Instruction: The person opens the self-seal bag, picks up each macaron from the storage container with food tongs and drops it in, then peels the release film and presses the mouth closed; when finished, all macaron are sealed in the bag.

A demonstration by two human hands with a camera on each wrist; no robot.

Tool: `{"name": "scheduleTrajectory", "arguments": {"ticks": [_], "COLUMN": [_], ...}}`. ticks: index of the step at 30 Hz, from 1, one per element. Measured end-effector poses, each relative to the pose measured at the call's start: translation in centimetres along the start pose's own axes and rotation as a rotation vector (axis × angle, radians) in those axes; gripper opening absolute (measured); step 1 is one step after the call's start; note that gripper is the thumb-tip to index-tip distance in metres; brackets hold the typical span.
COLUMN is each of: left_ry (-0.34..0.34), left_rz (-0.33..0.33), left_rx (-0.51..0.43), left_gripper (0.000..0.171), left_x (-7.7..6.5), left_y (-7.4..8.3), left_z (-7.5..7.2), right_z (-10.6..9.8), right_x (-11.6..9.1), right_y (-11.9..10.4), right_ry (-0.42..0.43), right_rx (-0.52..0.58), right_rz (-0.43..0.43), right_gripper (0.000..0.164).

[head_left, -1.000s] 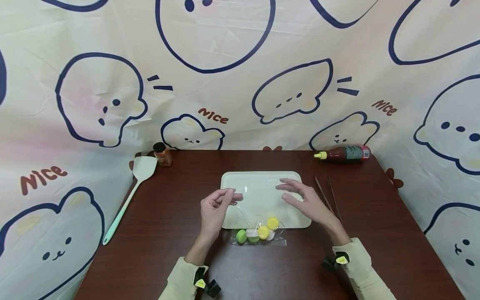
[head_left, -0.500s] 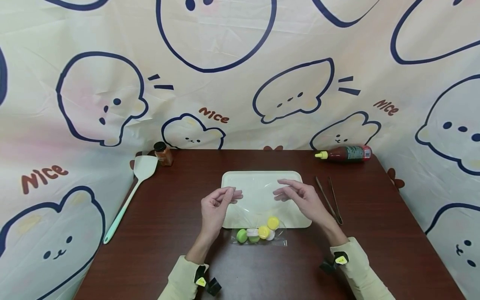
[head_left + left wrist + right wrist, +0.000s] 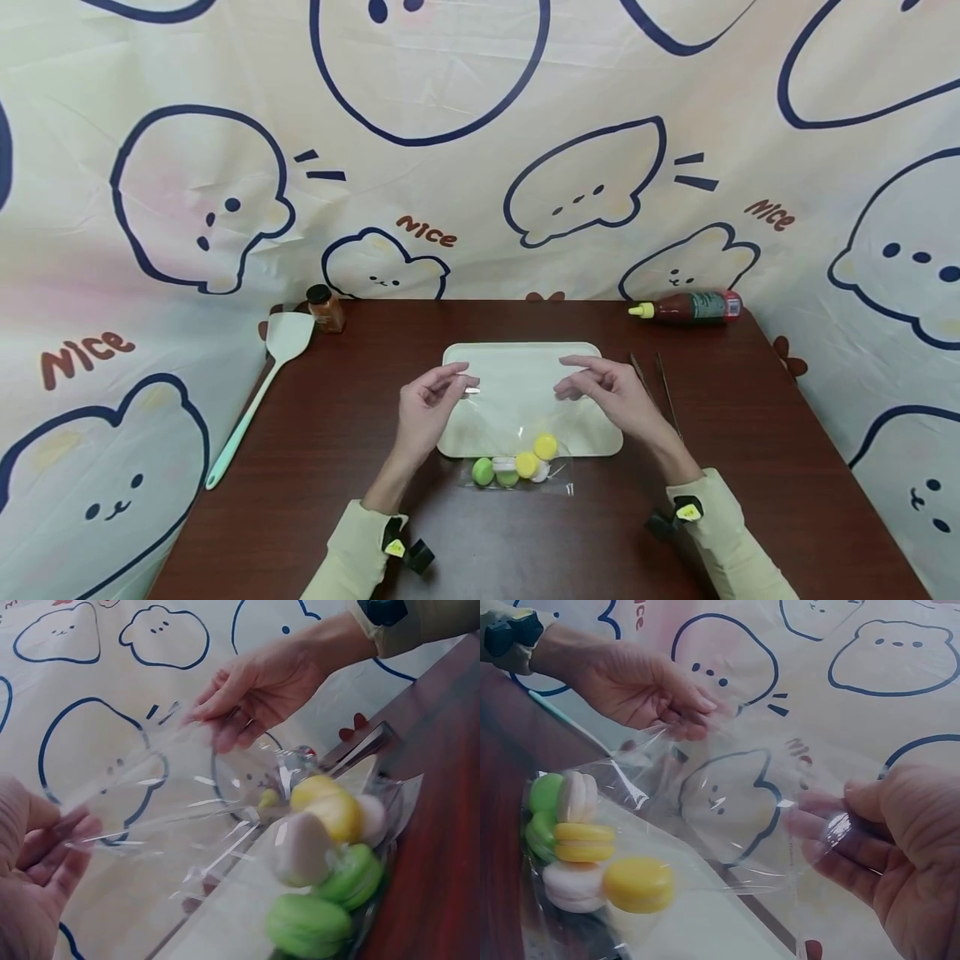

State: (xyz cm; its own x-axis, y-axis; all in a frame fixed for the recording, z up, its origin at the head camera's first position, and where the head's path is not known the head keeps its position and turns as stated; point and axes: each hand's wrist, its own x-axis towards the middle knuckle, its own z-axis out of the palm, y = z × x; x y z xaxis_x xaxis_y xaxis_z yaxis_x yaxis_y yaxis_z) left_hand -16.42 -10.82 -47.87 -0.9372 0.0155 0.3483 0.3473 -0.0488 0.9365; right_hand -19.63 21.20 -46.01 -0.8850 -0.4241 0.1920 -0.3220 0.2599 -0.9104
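Note:
A clear plastic bag [image 3: 172,825] hangs stretched between my two hands, its mouth upward. Several macarons lie at its bottom, among them a yellow macaron [image 3: 637,883], a green macaron [image 3: 309,924] and a pale pinkish macaron [image 3: 301,849]. My left hand [image 3: 423,408] pinches one side of the bag's upper edge between thumb and fingers. On the other side, my right hand [image 3: 611,396] holds the opposite edge, with shiny film over its fingers [image 3: 855,844]. Behind the bag lies a white rectangular tray [image 3: 517,348], whose near edge the bag partly overlaps.
Metal tongs [image 3: 668,392] lie right of the tray, partly behind my right hand. A squeeze bottle of red sauce [image 3: 690,307] lies at the back right. At the left are a spatula [image 3: 258,392] and a small black-capped jar [image 3: 326,311]. A printed cloth stands behind the table.
My left hand has shifted slightly left and up, its fingers apart from the thumb more. My right hand's fingers have drawn closer to its thumb. The macarons stay put.

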Motion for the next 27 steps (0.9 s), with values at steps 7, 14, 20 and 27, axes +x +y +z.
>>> {"name": "scheduleTrajectory", "arguments": {"ticks": [7,14,20,27], "left_ry": [-0.109,-0.201,-0.249,-0.268], "left_rz": [-0.034,-0.003,-0.033,-0.046], "left_rx": [0.091,0.042,-0.012,-0.010], "left_gripper": [0.025,0.020,0.016,0.012], "left_x": [1.3,2.5,2.9,3.2], "left_y": [0.5,0.3,0.2,0.4], "left_z": [-1.4,-2.3,-2.6,-2.7], "right_z": [-0.6,-0.8,-1.0,-1.5], "right_x": [0.2,0.4,0.4,0.3], "right_y": [-0.4,-0.4,-0.4,-0.4], "right_ry": [-0.029,-0.035,-0.066,-0.111], "right_rx": [-0.017,-0.009,0.014,0.018], "right_rz": [-0.010,-0.046,-0.064,-0.084], "right_gripper": [0.030,0.018,0.016,0.015]}}
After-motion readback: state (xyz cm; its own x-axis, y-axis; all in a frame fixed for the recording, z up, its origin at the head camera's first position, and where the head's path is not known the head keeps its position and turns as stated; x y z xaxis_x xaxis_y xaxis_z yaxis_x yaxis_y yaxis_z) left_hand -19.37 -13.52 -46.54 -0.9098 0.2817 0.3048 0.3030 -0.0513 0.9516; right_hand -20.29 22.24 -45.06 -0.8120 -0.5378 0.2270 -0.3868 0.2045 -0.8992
